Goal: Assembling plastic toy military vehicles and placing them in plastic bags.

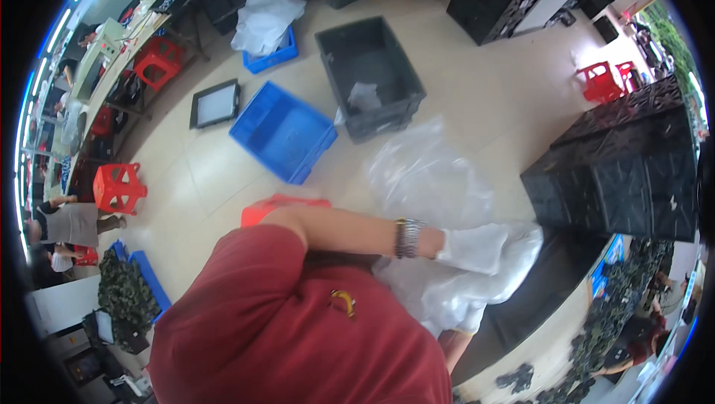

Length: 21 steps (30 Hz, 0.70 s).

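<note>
While clear plastic [432, 292] bunches beside left hand [475, 248], right hand [471, 317] | fingers obscured | spread, grip: can't tell

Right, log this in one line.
left hand: white-gloved, at clear plastic | right hand: partly hidden | ahead: blue bin, grey bin

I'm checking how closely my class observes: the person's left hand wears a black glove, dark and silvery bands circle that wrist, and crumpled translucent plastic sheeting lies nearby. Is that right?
Not quite: the glove on the left hand is white, as the head view shows. The bands and the plastic sheeting are as described.
</note>
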Available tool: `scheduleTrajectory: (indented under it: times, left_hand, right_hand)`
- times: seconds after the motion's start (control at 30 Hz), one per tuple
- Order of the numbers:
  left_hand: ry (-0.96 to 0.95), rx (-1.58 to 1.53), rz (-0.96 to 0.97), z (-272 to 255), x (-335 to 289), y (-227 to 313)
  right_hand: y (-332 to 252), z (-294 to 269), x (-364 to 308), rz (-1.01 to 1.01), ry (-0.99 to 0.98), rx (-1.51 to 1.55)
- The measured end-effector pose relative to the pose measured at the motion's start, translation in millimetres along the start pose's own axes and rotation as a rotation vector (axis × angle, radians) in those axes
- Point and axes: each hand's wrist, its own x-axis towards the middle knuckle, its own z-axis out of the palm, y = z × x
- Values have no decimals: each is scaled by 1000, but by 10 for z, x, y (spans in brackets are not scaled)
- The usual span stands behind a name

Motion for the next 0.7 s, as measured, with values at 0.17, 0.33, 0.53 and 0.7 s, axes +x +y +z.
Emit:
scheduleTrajectory:
  times: [0.17, 0.33, 0.53, 0.7]
  left_hand:
    - [-131, 1092, 198, -991, 312, 1180]
    - [-61, 20, -408, -1590, 458, 640]
    - [293, -304, -233, -1478, 1172, 288]
    - [603, 146, 20, -2380, 1577, -30]
  right_hand:
    - [853, 585, 596, -85, 174, -184]
    - [1276, 1212, 1761, -197, 269, -305]
    - [1611, 1856, 2681, -403, 269, -404]
    - [1991, 2455, 3739, -532, 240, -502]
